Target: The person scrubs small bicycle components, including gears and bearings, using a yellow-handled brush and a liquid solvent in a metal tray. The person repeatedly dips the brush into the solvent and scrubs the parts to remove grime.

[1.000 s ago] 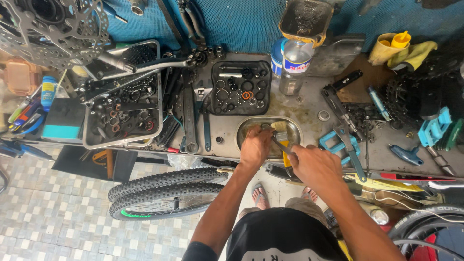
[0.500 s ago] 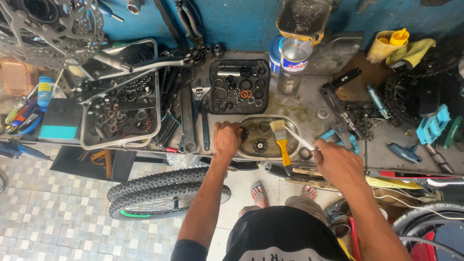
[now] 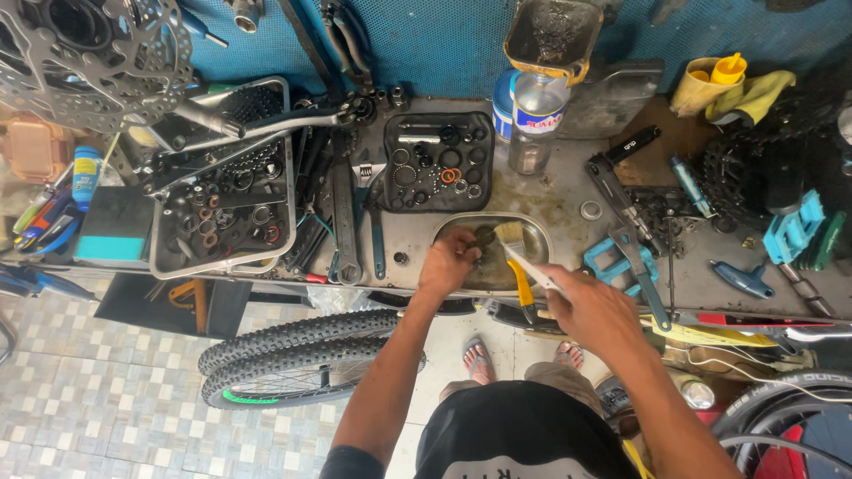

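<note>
Over bench pan (image 3: 541, 238), left grip (image 3: 449, 260) pinches small part; right grip (image 3: 593, 310) clasps brush (image 3: 517, 262).

Bright, even daylight, sharp (edges bend slightly).

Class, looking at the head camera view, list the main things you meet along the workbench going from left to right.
Blue bottle → metal parts tray → black parts tray → left hand → oval metal pan → right hand → blue pedal.
</note>
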